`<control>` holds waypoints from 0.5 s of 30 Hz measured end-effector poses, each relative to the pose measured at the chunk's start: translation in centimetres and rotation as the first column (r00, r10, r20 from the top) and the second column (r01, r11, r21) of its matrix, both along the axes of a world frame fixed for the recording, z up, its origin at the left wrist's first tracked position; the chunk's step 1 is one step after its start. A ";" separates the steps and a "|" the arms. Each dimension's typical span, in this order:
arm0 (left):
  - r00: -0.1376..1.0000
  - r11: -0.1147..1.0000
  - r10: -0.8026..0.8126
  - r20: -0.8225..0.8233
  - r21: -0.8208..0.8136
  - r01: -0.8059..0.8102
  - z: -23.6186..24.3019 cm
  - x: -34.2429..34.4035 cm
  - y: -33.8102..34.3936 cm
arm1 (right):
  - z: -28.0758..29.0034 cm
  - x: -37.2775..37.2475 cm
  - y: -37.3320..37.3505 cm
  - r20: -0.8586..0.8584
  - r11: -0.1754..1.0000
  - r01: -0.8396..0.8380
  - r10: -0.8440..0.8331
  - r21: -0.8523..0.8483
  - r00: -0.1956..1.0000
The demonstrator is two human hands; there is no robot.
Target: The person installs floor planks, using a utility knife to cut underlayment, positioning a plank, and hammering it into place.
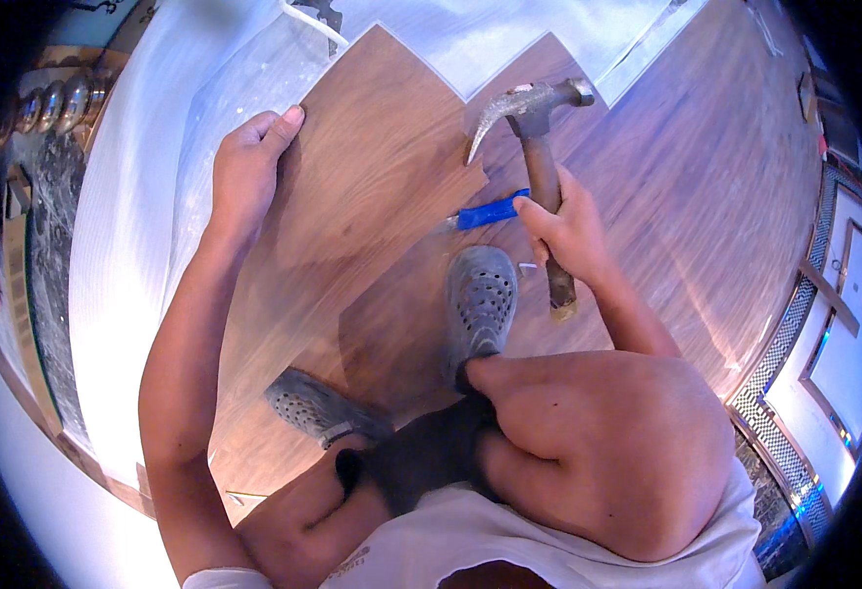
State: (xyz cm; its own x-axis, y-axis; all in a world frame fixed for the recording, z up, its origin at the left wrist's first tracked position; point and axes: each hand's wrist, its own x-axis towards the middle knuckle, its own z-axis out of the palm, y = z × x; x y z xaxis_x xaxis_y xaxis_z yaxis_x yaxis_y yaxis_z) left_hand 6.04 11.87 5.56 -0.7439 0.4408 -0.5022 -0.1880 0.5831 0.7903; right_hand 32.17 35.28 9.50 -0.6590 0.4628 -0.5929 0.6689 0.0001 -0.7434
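A claw hammer (540, 162) with a worn wooden handle is in my right hand (570, 228), fingers wrapped round the handle, its steel head raised above the floor. My left hand (252, 157) is closed at the left edge of a brown wood-look floor plank (367, 128), thumb on its top and the other fingers curled, partly hidden. Lying beside the hammer handle is a blue-handled tool (488, 212) whose exact kind I cannot make out. A small white piece (528, 265) lies just below it.
Laid wood-look planks (686, 187) spread to the right. White underlay sheeting (146, 196) covers the left and far side. My grey clogs (481, 299) stand on the planks. A patterned tile border (794, 294) runs along the right, and metal coil-like objects (58, 103) sit far left.
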 end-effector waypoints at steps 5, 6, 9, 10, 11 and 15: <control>0.998 0.998 0.051 0.048 0.019 -0.052 -0.3 0.5 0.0 | -0.1 0.4 1.2 -0.017 0.995 -0.040 0.039 -0.095 0.999; 0.998 0.998 0.054 0.039 0.026 -0.055 -0.2 0.5 0.0 | -0.1 0.5 1.6 -0.010 0.991 -0.048 0.047 -0.125 0.999; 0.998 0.998 0.055 0.035 0.033 -0.056 0.2 0.5 0.1 | 0.2 0.4 2.3 0.003 0.974 -0.061 0.064 -0.220 0.998; 0.997 0.998 0.050 0.050 0.026 -0.051 0.1 0.4 0.0 | 0.4 0.3 2.5 0.005 0.965 -0.062 0.065 -0.254 0.998; 0.997 0.999 0.049 0.060 0.014 -0.050 0.2 0.3 -0.2 | 0.4 0.0 2.6 0.002 0.954 -0.067 0.071 -0.291 0.997; 0.988 0.989 0.132 0.082 0.060 -0.137 0.9 0.7 -0.2 | 0.0 -0.2 3.0 -0.009 0.897 -0.051 0.052 -0.438 0.999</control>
State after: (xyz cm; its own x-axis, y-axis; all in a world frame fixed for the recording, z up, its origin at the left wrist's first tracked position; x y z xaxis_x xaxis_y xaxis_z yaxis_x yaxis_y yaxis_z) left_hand 6.70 11.71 6.45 -0.7583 0.3735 -0.5344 -0.3236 0.4960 0.8058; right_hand 31.92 38.26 9.50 -0.6726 0.1213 -0.7300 0.6792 -0.2905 -0.6740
